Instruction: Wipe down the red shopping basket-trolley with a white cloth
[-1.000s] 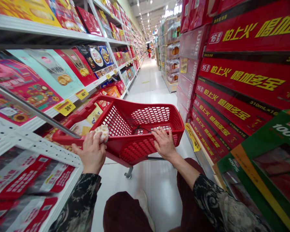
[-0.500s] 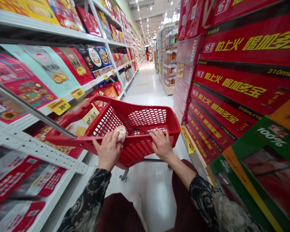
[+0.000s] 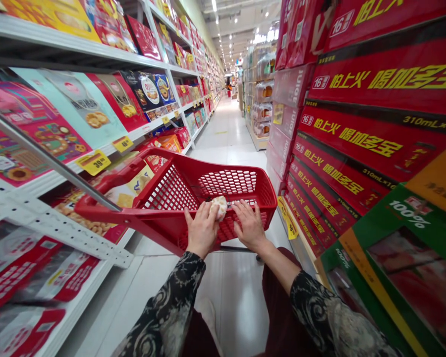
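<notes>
A red plastic shopping cart (image 3: 159, 218) stands sideways in front of me, its lattice basket tilted in view. My left hand (image 3: 203, 229) is closed around a crumpled white cloth with pale brownish patches (image 3: 219, 207), pressed on the near rim of the basket. Just to its right, my right hand (image 3: 248, 224) grips the same rim, fingers bent over the top and thumb on the outer side. A small gap separates the two hands. Part of the cloth is hidden under the left fingers.
Shelves (image 3: 141, 131) of packaged snacks with yellow price tags line the left. Stacked red drink cartons (image 3: 353, 144) and a green box (image 3: 405, 233) crowd the right. A pale tiled aisle (image 3: 223, 144) runs ahead, and my legs flank the cart's near side.
My left hand has slid to the right along the basket rim with the cloth, coming close to the right hand. My right hand stays at about the same place on the rim.
</notes>
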A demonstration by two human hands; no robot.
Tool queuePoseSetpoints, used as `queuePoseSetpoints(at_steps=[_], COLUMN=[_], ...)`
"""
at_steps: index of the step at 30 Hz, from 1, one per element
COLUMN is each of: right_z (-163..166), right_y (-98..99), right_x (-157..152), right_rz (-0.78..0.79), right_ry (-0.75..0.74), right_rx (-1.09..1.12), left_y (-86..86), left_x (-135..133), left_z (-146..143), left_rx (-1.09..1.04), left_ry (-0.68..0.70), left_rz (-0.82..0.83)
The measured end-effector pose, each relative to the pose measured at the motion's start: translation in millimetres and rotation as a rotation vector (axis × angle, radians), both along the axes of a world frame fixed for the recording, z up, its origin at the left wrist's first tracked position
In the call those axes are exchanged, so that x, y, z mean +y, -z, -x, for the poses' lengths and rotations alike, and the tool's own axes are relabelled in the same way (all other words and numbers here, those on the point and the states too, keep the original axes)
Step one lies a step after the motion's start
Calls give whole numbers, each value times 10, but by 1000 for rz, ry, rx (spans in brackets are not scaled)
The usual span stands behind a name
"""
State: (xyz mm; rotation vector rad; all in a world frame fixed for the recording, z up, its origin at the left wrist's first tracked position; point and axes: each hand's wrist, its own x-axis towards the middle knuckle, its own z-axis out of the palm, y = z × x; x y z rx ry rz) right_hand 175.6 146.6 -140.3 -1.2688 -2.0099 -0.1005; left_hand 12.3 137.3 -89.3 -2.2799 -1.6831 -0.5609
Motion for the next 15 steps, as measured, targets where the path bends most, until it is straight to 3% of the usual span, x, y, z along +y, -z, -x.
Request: queuePoseSetpoints(at_steps=[8, 15], right_z=[-12, 121], right_y=[4, -175], right_x=[-12, -36], right_rz=[9, 52], right_ry=[-14, 45], right_rx=[52, 145], left_y=[-167, -33], left_x=[-49, -59], left_z=[519, 18], left_rx=[14, 0], left_ry=[-153, -38], left_rz=[-65, -6])
